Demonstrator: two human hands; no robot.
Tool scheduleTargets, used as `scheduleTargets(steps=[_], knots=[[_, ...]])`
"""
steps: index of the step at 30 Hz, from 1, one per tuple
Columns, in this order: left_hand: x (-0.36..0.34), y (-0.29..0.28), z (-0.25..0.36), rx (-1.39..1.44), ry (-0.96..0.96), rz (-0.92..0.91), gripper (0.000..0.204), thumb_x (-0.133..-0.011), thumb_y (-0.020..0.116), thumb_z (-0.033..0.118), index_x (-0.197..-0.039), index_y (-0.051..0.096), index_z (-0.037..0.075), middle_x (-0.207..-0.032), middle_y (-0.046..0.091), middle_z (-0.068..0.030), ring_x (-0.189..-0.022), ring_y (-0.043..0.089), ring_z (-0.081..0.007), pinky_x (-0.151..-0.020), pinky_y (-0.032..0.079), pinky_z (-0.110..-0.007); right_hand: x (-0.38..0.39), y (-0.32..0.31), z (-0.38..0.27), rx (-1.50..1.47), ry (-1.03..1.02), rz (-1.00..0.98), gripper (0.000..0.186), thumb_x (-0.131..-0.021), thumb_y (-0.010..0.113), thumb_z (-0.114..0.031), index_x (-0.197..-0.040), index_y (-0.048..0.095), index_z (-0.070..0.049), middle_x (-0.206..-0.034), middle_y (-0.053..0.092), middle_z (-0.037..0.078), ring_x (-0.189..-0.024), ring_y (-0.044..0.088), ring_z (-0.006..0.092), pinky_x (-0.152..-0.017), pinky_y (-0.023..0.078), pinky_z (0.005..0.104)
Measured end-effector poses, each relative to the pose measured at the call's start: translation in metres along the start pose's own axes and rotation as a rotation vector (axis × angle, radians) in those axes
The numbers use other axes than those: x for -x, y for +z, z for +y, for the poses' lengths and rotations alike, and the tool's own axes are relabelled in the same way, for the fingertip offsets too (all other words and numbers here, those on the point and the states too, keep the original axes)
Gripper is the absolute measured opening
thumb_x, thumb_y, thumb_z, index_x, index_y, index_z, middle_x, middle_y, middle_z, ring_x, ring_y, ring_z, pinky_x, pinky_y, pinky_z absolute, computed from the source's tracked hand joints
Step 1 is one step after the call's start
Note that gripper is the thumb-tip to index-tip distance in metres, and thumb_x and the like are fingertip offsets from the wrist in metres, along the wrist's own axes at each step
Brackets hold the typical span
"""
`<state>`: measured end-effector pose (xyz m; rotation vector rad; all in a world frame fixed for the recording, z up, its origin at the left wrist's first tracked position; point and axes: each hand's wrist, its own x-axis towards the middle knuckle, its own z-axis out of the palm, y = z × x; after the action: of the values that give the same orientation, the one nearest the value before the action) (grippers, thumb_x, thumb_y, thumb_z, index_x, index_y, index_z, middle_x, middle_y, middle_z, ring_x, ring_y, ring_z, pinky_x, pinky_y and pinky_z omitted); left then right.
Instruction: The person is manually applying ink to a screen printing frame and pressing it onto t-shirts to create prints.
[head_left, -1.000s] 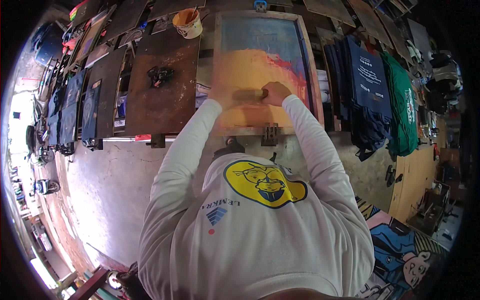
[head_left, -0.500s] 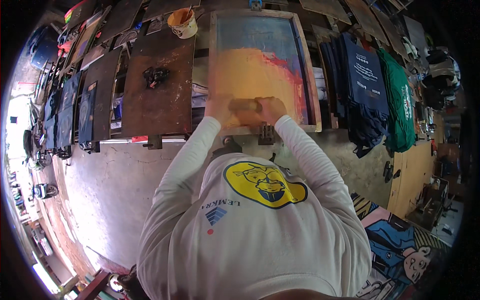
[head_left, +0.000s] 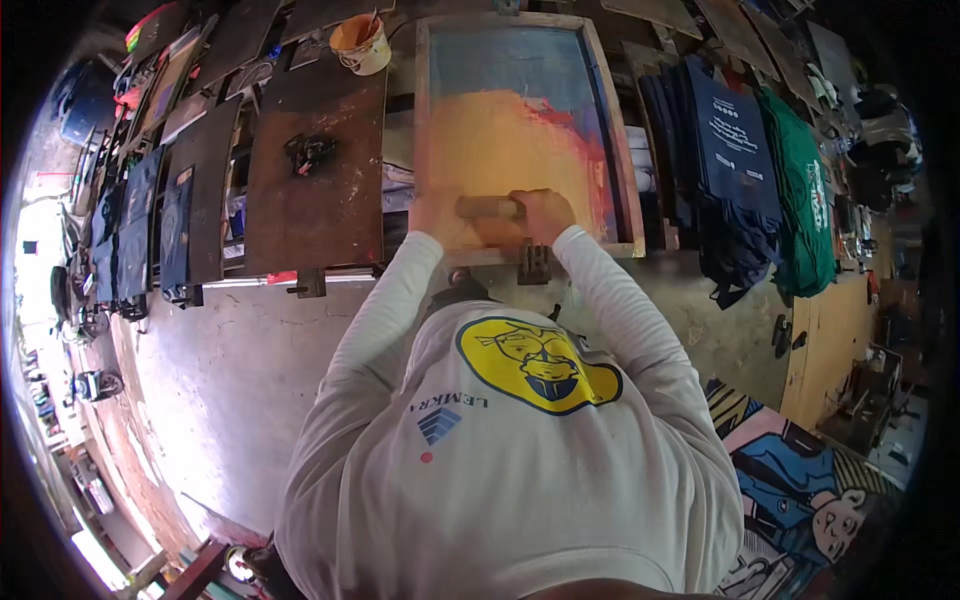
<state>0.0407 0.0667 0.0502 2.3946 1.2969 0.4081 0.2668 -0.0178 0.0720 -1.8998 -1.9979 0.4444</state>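
Observation:
A wooden-framed printing screen (head_left: 520,150) lies before me, its mesh smeared with yellow-orange ink, red streaks on the right and blue-grey at the far end. My right hand (head_left: 546,214) is closed around the right part of a squeegee (head_left: 488,207) with a brown wooden handle, near the screen's close end. The squeegee's blade is hidden under the handle. At the frame's near left side is my left hand (head_left: 430,218); its fingers blur into the ink's colour, so their grip cannot be made out. A dark metal hinge or clamp (head_left: 534,263) sits at the frame's near edge.
An ink-stained bucket (head_left: 361,46) stands beyond a dark board (head_left: 315,200) on the left, with a crumpled black thing (head_left: 310,153) on that board. Navy printed fabric (head_left: 735,150) and green fabric (head_left: 800,190) hang in stacks on the right. Dark printed pieces lie farther left.
The view has shifted slightly. The squeegee stays near the close end of the screen, with my right hand still around it. My left hand remains by the frame's left side.

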Motion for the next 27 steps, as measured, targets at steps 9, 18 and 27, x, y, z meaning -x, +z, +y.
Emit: scheduleTargets(steps=[9, 18, 27], knots=[[0.041, -0.011, 0.017, 0.023, 0.005, -0.061, 0.044, -0.064, 0.078, 0.026, -0.105, 0.068, 0.012, -0.107, 0.067, -0.0126, -0.106, 0.063, -0.0326, -0.087, 0.053, -0.045, 0.022, -0.012, -0.014, 0.035, 0.008, -0.194, 0.029, -0.075, 0.071, -0.031, -0.094, 0.070, -0.009, -0.088, 0.071, 0.018, -0.085, 0.069, 0.0370, -0.078, 0.055, 0.0475], [0.026, -0.022, 0.027, -0.075, 0.194, -0.082, 0.028, -0.074, 0.071, 0.023, -0.098, 0.068, 0.010, -0.099, 0.066, -0.0130, -0.100, 0.062, -0.0333, -0.090, 0.050, -0.043, 0.012, -0.017, -0.049, 0.347, 0.052, -0.009, 0.031, -0.076, 0.072, -0.019, -0.105, 0.063, -0.008, -0.102, 0.068, 0.013, -0.101, 0.065, 0.0336, -0.084, 0.054, 0.0448], [-0.085, -0.013, -0.006, -0.158, 0.192, -0.067, 0.033, -0.074, 0.076, 0.028, -0.101, 0.068, 0.010, -0.105, 0.066, -0.0094, -0.104, 0.062, -0.0316, -0.086, 0.052, -0.042, -0.080, -0.014, -0.009, 0.331, -0.028, -0.031, 0.029, -0.074, 0.068, -0.008, -0.102, 0.063, -0.008, -0.102, 0.066, 0.013, -0.101, 0.064, 0.0317, -0.082, 0.055, 0.0429]])
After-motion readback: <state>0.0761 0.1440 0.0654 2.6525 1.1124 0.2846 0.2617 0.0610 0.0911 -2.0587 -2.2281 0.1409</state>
